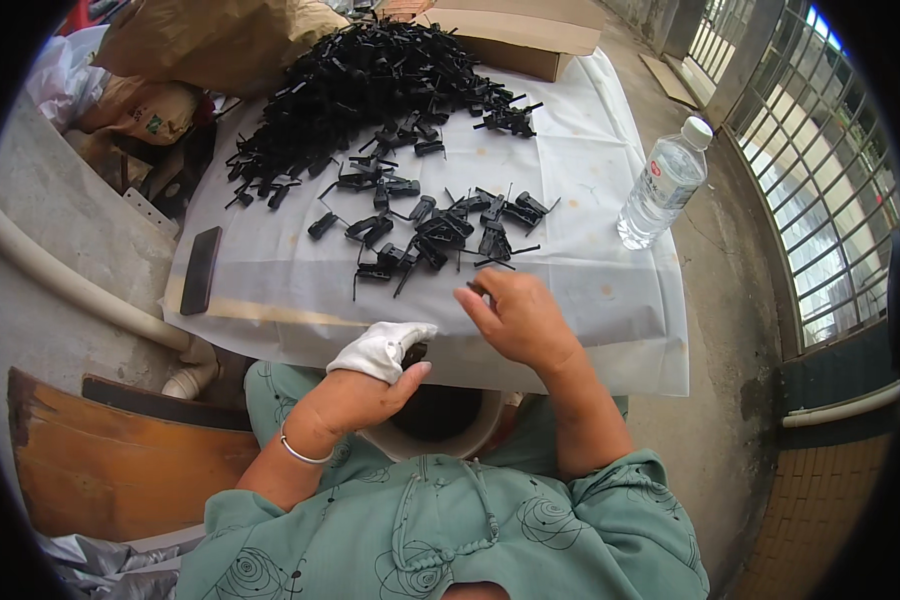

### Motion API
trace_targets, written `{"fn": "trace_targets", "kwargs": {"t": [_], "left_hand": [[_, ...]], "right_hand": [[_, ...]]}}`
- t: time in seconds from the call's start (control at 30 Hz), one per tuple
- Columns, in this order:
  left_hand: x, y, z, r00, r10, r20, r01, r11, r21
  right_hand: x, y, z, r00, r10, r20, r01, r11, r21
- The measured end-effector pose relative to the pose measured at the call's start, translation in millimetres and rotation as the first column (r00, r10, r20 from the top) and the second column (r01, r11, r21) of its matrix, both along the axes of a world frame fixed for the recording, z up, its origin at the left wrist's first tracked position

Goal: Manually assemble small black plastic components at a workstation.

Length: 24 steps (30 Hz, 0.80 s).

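My left hand (372, 362), in a white glove that leaves the thumb bare, is closed on a small black plastic part (416, 353) above the table's near edge. To its right, my bare right hand (522, 318) has its fingers curled in a pinch over the table. Something dark shows at its fingertips, too small to make out. Just beyond my hands lie several loose black plastic parts (442, 228) with thin rods sticking out. Farther back, a large heap of such black parts (360, 90) covers the far side of the table.
White plastic sheeting (280, 265) covers the table. A dark phone (201, 270) lies at its left edge, and a water bottle (662, 185) stands at the right. Behind the heap is a cardboard box (515, 55). A bucket (485, 432) sits between my knees, below my hands.
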<state>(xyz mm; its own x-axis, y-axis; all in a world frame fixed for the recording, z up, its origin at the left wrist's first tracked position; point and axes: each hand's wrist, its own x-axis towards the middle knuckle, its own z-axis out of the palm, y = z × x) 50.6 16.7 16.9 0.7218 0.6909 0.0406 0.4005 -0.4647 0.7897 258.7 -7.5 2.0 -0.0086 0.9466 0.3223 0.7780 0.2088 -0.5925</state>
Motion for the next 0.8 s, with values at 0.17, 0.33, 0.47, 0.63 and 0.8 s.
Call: {"fn": "trace_targets", "kwargs": {"t": [0.17,0.33,0.47,0.63,0.8], "left_hand": [[-3.2,9.9,-13.8,0.997,0.003,0.074,-0.008,0.997,0.071],[-0.1,18.7,-20.9,0.717,0.513,0.472,0.222,0.474,-0.852],[9.7,17.5,-18.5,0.605,0.598,0.526,0.292,0.448,-0.845],[18.8,9.2,-15.0,0.779,0.387,0.494,-0.103,0.855,-0.507],[16.1,0.7,-12.3,0.812,0.325,0.485,0.003,0.828,-0.560]], "right_hand": [[17.6,8.0,-15.8,0.920,-0.308,0.243,0.322,0.947,-0.019],[-7.4,-3.5,-1.2,0.956,0.120,-0.267,-0.107,0.992,0.062],[-20.6,-6.8,-3.0,0.925,0.303,-0.228,-0.276,0.950,0.144],[-32.4,-12.4,4.1,0.939,0.225,-0.261,-0.155,0.952,0.262],[-36.8,-8.4,-6.2,0.868,0.148,-0.474,-0.077,0.983,0.167]]}}
